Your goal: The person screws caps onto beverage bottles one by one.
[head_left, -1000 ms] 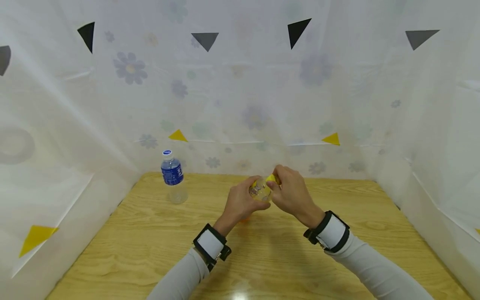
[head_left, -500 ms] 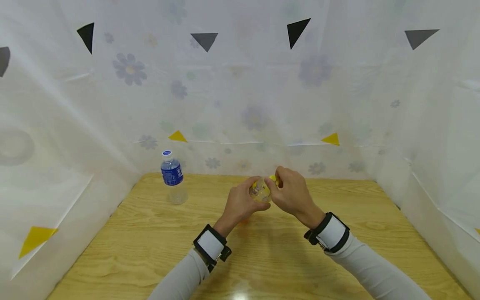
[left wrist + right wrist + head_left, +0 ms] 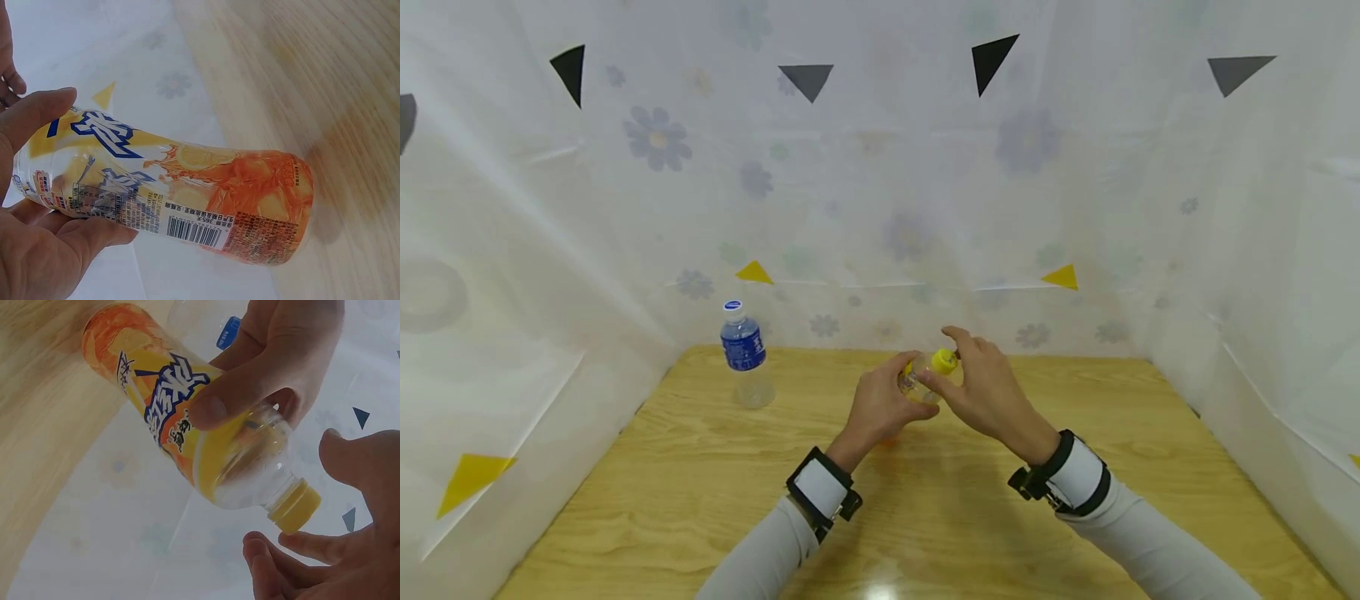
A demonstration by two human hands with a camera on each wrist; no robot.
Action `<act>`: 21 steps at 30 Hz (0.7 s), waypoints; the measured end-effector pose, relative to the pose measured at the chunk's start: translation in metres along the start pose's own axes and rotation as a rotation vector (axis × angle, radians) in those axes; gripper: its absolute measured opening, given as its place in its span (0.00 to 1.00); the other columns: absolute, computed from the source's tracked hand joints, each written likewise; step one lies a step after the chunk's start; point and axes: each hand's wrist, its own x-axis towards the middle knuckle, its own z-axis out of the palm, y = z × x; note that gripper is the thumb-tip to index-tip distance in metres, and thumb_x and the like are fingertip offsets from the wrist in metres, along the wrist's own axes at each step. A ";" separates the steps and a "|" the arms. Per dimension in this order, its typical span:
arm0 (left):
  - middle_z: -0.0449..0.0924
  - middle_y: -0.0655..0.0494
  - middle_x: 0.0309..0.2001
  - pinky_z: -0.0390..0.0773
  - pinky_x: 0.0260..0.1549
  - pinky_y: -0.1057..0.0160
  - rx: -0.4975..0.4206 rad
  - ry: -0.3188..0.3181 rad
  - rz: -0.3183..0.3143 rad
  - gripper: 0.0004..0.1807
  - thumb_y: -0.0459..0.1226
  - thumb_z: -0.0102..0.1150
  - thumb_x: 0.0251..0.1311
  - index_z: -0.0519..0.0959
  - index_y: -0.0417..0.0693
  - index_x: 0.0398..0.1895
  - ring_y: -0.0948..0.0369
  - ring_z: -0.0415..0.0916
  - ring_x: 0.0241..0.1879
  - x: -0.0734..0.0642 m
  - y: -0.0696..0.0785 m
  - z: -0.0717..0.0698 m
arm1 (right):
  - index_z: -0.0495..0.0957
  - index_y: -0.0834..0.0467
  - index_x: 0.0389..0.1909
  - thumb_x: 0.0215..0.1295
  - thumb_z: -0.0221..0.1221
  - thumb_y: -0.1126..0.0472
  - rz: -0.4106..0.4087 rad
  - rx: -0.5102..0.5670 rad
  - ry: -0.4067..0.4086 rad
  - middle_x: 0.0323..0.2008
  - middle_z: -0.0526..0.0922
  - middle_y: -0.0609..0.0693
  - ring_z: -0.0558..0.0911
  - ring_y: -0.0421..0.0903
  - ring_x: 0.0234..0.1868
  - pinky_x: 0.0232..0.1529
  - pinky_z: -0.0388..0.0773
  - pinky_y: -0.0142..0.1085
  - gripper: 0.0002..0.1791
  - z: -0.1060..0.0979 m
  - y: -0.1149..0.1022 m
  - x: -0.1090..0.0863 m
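My left hand (image 3: 883,400) grips an iced tea bottle (image 3: 219,194) round its upper body, thumb on one side and fingers on the other. The bottle has an orange, yellow and white label and is see-through near the neck. It tilts, with its yellow cap (image 3: 295,506) toward my right hand (image 3: 988,387). The cap sits on the neck. In the right wrist view, my right thumb and fingers are spread around the cap, the thumb apart from it and one fingertip right at its edge.
A clear water bottle (image 3: 745,354) with a blue label and white cap stands upright at the back left of the wooden table (image 3: 700,500). White flower-patterned sheeting (image 3: 880,167) with black, grey and yellow triangles surrounds the table on three sides.
My right fingers have come off the yellow cap and spread apart, so the cap shows more fully. The left hand and the iced tea bottle have stayed almost still.
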 end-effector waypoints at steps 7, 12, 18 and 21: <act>0.82 0.55 0.43 0.77 0.31 0.61 -0.011 -0.003 -0.021 0.41 0.45 0.80 0.45 0.74 0.52 0.66 0.57 0.80 0.38 0.001 0.000 -0.001 | 0.76 0.62 0.61 0.66 0.62 0.70 -0.104 0.032 0.037 0.55 0.78 0.64 0.74 0.64 0.57 0.50 0.73 0.59 0.22 0.001 -0.001 0.001; 0.82 0.54 0.44 0.77 0.33 0.59 -0.027 -0.006 -0.009 0.41 0.44 0.80 0.45 0.74 0.52 0.66 0.53 0.80 0.40 0.000 -0.001 -0.001 | 0.79 0.64 0.55 0.64 0.60 0.76 -0.134 0.047 0.065 0.52 0.79 0.62 0.76 0.62 0.53 0.47 0.76 0.55 0.18 0.001 -0.002 0.001; 0.82 0.55 0.44 0.77 0.32 0.60 -0.020 -0.001 -0.002 0.41 0.45 0.80 0.45 0.74 0.52 0.66 0.59 0.79 0.37 0.001 -0.003 0.001 | 0.78 0.66 0.53 0.62 0.61 0.77 -0.137 0.059 0.091 0.49 0.80 0.63 0.78 0.60 0.50 0.45 0.78 0.53 0.17 0.002 -0.002 0.001; 0.82 0.55 0.43 0.77 0.32 0.61 -0.017 0.001 0.001 0.41 0.45 0.80 0.45 0.75 0.51 0.66 0.60 0.78 0.36 0.001 -0.003 0.001 | 0.78 0.67 0.51 0.61 0.62 0.77 -0.136 0.059 0.107 0.47 0.80 0.62 0.78 0.59 0.48 0.44 0.78 0.52 0.17 0.003 -0.001 0.001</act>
